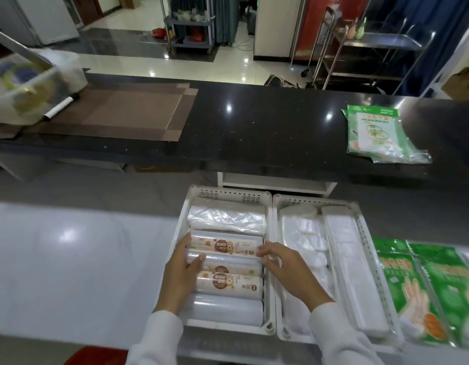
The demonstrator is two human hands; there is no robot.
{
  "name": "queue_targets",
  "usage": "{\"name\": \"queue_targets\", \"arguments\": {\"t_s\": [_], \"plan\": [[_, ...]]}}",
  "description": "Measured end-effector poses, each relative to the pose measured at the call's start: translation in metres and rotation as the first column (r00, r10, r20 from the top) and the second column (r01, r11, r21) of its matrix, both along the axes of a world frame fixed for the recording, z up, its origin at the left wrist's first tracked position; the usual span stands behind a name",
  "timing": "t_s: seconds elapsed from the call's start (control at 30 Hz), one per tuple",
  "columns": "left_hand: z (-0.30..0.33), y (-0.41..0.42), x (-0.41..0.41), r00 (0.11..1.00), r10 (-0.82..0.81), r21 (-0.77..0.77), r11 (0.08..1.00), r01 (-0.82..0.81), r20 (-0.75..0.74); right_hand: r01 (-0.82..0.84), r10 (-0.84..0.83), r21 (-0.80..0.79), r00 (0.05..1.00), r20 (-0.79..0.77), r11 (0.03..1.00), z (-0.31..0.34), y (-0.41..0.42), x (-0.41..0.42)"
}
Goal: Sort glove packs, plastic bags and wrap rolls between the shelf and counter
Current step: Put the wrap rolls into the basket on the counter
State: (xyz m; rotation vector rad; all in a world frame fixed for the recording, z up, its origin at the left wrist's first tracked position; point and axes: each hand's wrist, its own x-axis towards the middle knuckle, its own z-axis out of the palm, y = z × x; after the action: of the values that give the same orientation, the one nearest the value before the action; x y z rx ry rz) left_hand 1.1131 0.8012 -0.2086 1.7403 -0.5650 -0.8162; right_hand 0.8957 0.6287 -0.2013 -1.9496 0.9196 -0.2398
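Note:
A white tray (229, 191) on the pale shelf holds several wrap rolls lying side by side. My left hand (182, 270) grips the left end of a clear wrap roll (230, 260), second from the orange-labelled roll (228, 245) behind it. My right hand (279, 262) has its fingertips on the right end of the same rolls, fingers curled. A second white tray (365, 233) to the right holds white plastic bags (304, 241). Green glove packs (433, 288) lie on the shelf at the far right. Another green pack (373, 130) lies on the dark counter.
The dark counter (254, 122) runs across the middle with a flattened brown cardboard sheet (122, 114), a marker (61, 105) and a clear bin (25, 83) at its left. The pale shelf (70, 259) stretches left of the trays. Metal carts stand on the floor beyond.

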Motion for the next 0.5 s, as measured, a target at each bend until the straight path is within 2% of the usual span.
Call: {"name": "queue_targets", "arguments": {"t_s": [0.2, 0.3, 0.37, 0.43, 0.5], "plan": [[0.003, 0.003, -0.012, 0.999, 0.044, -0.032, 0.999, -0.045, -0.024, -0.058, 0.058, -0.01, 0.998, 0.009, 0.998, -0.008, 0.011, -0.005], [0.002, 0.006, -0.015, 0.985, 0.038, 0.044, 0.998, -0.046, 0.167, -0.067, 0.067, -0.025, 0.998, 0.008, 0.997, -0.007, 0.014, -0.007], [0.0, 0.008, -0.019, 0.945, 0.069, 0.129, 0.985, -0.116, 0.321, -0.051, 0.051, -0.034, 0.998, 0.019, 0.998, -0.006, 0.016, -0.009], [0.0, 0.005, -0.024, 0.911, 0.117, 0.152, 0.97, -0.191, 0.396, -0.026, 0.028, -0.06, 0.999, 0.044, 0.998, -0.004, 0.017, -0.012], [0.0, -0.003, -0.03, 0.851, 0.076, 0.171, 0.967, -0.191, 0.52, -0.002, 0.009, -0.096, 0.997, 0.072, 0.995, -0.002, 0.017, -0.018]]}}
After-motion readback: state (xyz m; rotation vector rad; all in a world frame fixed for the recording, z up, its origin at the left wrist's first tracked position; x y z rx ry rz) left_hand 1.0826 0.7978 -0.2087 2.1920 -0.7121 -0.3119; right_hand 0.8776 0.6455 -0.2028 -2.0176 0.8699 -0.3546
